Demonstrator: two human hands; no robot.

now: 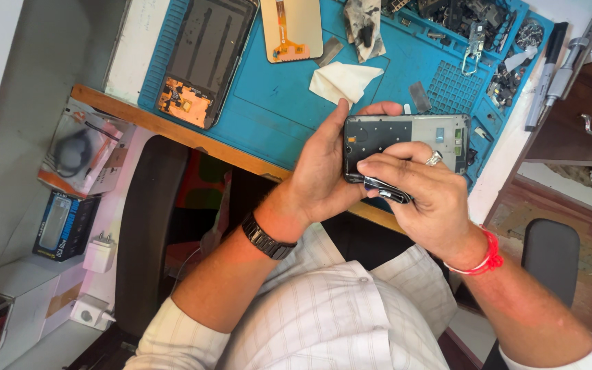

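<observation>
Blue matting [275,109] covers the table [131,48], with a disassembled phone [207,58] lying at its far side. Above its near edge, the left hand [327,168] clasps a bare phone frame [405,140]; the right hand [423,195] pinches a dark tool [386,190] against it.

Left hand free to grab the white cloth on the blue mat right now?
Probably not as is: the left hand is wrapped around the phone frame, which the right hand works on with a dark tool. The white cloth lies just beyond its fingertips, unobstructed.

left hand [320,171] fingers curled in a grip, right hand [423,195] fingers pinched, wrists close together
</observation>
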